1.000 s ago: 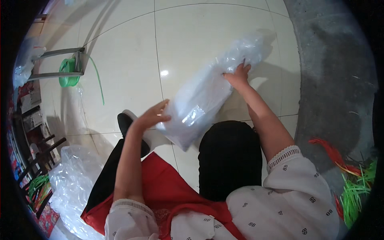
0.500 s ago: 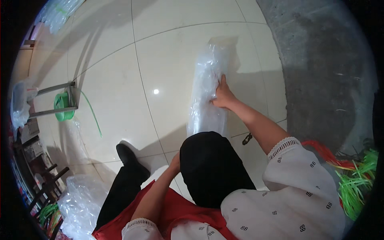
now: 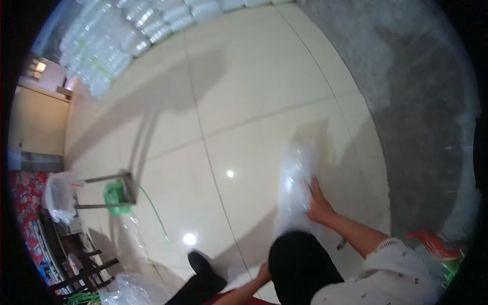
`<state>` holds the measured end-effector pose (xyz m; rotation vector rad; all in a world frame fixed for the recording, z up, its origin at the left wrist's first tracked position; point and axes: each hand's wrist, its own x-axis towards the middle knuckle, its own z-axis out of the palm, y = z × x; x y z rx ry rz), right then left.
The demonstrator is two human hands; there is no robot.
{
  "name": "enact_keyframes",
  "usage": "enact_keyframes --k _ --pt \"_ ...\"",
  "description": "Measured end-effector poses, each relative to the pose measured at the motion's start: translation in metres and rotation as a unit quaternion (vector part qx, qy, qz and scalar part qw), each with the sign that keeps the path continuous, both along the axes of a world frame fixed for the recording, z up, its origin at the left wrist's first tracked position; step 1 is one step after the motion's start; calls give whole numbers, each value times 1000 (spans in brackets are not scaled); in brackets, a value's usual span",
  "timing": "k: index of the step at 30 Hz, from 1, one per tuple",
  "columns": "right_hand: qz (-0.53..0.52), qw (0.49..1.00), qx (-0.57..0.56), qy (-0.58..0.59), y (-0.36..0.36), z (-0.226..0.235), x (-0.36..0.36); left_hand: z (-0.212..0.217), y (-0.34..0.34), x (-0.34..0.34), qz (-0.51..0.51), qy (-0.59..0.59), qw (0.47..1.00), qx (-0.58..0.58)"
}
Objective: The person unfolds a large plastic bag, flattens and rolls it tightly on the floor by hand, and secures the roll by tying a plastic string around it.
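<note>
A long bundle of clear plastic (image 3: pixel 295 178) lies on the tiled floor in front of my right knee, its near end hidden by the knee. My right hand (image 3: pixel 320 206) is closed on the bundle's right side, one finger pointing along it and the others partly out of sight against the plastic. Low beside the inner side of the same knee is my left hand (image 3: pixel 264 272). Its fingers are hidden behind the black trouser leg, so what it touches does not show.
At left, a green strap roll (image 3: pixel 116 197) sits on a metal frame (image 3: pixel 129 188), a loose strap end trailing over the floor. Stacked clear plastic packs (image 3: pixel 152 23) line the far side. A crumpled plastic sheet (image 3: pixel 134 291) lies near left; grey concrete (image 3: pixel 422 112) borders the tiles at right.
My view has tilted up and shifted, so everything sits lower and further right, and the far packs have come in. My right hand stays on the bundle; the left stays by the knee.
</note>
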<state>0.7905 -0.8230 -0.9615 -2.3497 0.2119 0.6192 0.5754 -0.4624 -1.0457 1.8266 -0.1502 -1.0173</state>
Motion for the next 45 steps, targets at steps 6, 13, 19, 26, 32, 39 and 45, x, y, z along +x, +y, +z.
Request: enact_keyframes --k 6,13,19,26,32,39,45 --pt "-70 991 34 -106 -5 25 -20 18 -8 39 -178 13 980 85" --pt "115 971 -48 -206 37 89 -43 26 -9 77 -179 -2 978 106" --pt "79 964 -114 -228 12 8 -8 21 -14 99 -287 -25 948 137" --pt "-56 935 -9 -351 3 97 -38 37 44 202 -525 -81 799 283" --pt "-253 937 39 -239 -74 106 -264 244 -211 255 -409 -366 795 258" --pt "-379 911 29 -159 -86 143 -400 452 -466 63 -366 -75 901 -221" --pt "-465 855 45 -224 -68 151 -452 512 -531 -32 -351 76 886 -292"
